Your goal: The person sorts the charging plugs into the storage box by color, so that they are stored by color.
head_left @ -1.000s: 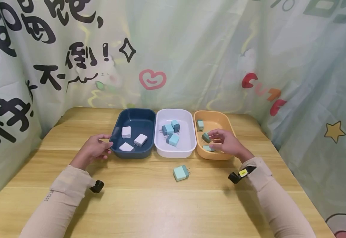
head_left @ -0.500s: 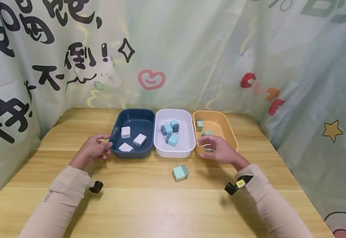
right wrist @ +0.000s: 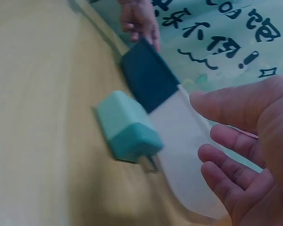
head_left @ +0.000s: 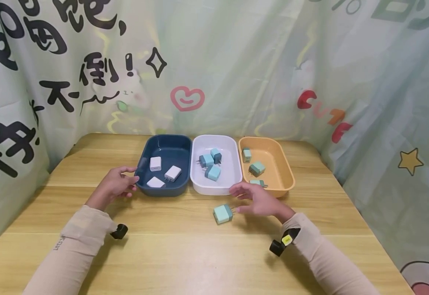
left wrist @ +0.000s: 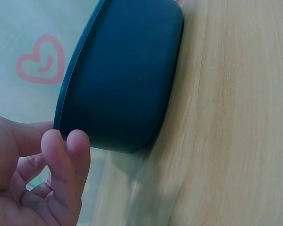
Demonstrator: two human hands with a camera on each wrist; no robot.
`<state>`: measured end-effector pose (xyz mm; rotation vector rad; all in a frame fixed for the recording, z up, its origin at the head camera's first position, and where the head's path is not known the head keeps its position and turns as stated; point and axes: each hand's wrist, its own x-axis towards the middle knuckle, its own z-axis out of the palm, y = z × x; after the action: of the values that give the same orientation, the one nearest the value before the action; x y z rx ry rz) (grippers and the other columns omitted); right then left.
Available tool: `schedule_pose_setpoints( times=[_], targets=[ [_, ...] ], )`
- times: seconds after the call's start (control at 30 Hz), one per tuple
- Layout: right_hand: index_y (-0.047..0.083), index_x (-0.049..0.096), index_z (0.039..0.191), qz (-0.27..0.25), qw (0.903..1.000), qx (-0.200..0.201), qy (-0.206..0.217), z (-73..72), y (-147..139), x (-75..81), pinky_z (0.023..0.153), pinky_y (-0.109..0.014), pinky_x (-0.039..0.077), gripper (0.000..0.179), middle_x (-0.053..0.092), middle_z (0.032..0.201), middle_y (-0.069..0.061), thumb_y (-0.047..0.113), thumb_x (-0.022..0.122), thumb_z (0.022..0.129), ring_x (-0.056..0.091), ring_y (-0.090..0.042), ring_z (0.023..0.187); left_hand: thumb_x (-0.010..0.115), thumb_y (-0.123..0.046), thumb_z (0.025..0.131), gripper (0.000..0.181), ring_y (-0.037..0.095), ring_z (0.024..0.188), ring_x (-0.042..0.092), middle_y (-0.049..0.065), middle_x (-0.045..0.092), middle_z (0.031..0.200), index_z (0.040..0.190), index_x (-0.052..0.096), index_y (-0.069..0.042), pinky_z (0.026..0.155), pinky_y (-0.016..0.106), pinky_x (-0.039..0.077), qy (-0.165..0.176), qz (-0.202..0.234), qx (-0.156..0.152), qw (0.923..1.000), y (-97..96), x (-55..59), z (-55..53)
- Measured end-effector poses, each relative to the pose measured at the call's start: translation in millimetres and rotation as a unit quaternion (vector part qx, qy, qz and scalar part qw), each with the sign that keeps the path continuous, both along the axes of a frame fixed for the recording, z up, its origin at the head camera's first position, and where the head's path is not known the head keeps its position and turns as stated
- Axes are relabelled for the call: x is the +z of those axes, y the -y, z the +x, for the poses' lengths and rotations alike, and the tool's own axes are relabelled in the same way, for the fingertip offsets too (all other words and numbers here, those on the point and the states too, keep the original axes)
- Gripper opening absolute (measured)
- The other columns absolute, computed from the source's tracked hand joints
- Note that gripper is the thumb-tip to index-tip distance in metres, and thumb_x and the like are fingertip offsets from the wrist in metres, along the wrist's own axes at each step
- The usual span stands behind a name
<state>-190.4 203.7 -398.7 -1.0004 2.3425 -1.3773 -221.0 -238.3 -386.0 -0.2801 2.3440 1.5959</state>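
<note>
My left hand [head_left: 116,184] pinches the left rim of a navy blue plastic bin [head_left: 166,190]; in the left wrist view the fingertips [left wrist: 78,141] meet at the bin's edge. My right hand [head_left: 260,199] holds nothing. Its fingers are spread in a loose curve just right of a mint-and-teal charger plug [head_left: 223,214] lying on the table, prongs towards the hand. The right wrist view shows a gap between that charger plug [right wrist: 127,125] and the fingers. White charger plugs [head_left: 173,173] lie in the navy bin.
A white bin [head_left: 217,189] with light-blue and dark-blue charger plugs [head_left: 213,172] stands in the middle. To its right is an orange bin [head_left: 279,164] with green two-tone charger plugs [head_left: 256,169]. A printed curtain [head_left: 236,61] hangs behind the wooden table [head_left: 185,258].
My right hand has moved out of the orange bin, left and towards me, to the loose charger plug. A green charger plug now lies released in the orange bin. The left hand stays put.
</note>
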Motion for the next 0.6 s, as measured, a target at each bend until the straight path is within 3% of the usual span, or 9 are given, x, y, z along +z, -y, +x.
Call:
schedule_pose_setpoints(
  times=[0.33,0.6],
  targets=[
    [-0.007,0.056,0.120,0.046,0.9989,0.013,-0.007,5.4,15,-16.2,0.097,-0.040,0.047,0.050,0.060,0.119,-0.017,0.003,0.080,0.078,0.059,-0.029,0.110,0.057,-0.013,0.099,0.056,0.024,0.073,0.060,0.013,0.059,0.085,0.149,0.035,-0.007,0.059,0.031,0.054,0.004,-0.004,0.000,1.0000,-0.4,0.3,-0.4],
    [0.000,0.060,0.121,0.094,0.9955,0.009,-0.013,1.1,21,-25.9,0.095,-0.034,0.048,0.052,0.063,0.116,-0.006,0.004,0.082,0.074,0.060,-0.020,0.106,0.058,-0.014,0.098,0.056,0.026,0.077,0.061,0.014,0.059,0.088,0.149,0.035,-0.006,0.060,0.031,0.055,-0.001,-0.007,-0.001,1.0000,-1.1,0.7,0.2]
  ],
)
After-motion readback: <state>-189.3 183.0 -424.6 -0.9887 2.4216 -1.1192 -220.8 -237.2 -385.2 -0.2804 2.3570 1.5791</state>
